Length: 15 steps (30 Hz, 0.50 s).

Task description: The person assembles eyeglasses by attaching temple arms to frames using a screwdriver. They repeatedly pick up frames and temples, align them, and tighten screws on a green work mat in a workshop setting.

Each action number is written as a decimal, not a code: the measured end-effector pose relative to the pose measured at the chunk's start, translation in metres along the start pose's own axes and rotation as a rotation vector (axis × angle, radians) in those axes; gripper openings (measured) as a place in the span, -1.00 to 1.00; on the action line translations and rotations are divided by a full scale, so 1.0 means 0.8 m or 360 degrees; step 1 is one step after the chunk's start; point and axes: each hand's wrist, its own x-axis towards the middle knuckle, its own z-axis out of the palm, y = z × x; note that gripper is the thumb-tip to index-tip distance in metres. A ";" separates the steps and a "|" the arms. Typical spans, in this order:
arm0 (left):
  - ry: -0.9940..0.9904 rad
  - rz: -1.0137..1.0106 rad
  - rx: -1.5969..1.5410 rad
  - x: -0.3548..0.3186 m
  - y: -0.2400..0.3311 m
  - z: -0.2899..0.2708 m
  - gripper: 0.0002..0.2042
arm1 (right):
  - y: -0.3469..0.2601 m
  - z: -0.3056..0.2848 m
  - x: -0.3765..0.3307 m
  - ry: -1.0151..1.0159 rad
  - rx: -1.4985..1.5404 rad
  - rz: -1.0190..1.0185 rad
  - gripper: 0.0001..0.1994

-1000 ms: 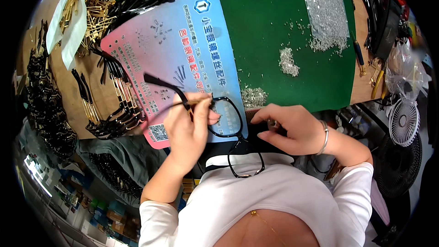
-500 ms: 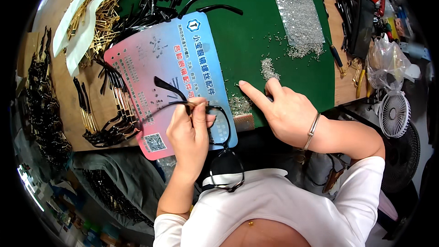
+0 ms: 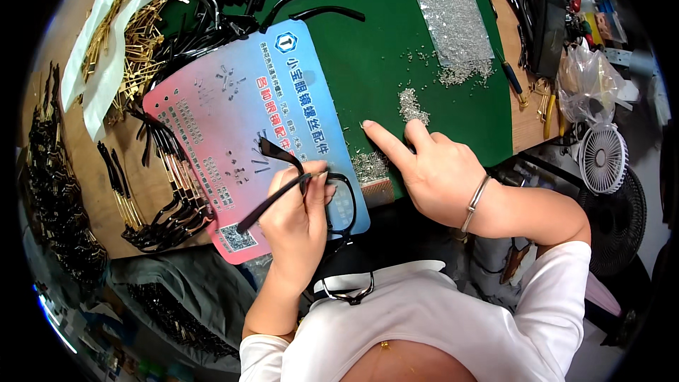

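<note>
My left hand [image 3: 296, 201] is closed around a pair of black eyeglasses [image 3: 263, 210], gripping them near a hinge. One temple slants down past my wrist, and a rim hangs over the edge of a pink-and-blue printed mat [image 3: 247, 120]. My right hand [image 3: 442, 177] rests on the green mat [image 3: 368, 64], index finger stretched to a tiny screw at its tip. Its other fingers are bent, with a small dark thing between them that I cannot make out. Next to that hand lie a small heap of screws [image 3: 371, 168] and another screw heap [image 3: 412, 107].
A clear bag of screws [image 3: 453, 21] spills at the back. Black temples [image 3: 233, 0] and gold metal parts [image 3: 141, 71] are piled far left. Bundled temples [image 3: 173, 198] lie left of the printed mat. A screwdriver [image 3: 513, 78], yellow-handled pliers [image 3: 549, 117] and a white fan [image 3: 603, 157] are at right.
The glasses have turned in my left hand, so one temple now points down to the left. My right index finger stays at nearly the same spot. The whole view has shifted slightly.
</note>
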 end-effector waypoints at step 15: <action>-0.0286 -0.0483 -0.0357 0.018 0.008 -0.015 -0.86 | 0.007 -0.019 -0.002 -0.0170 0.0112 -0.0342 -0.30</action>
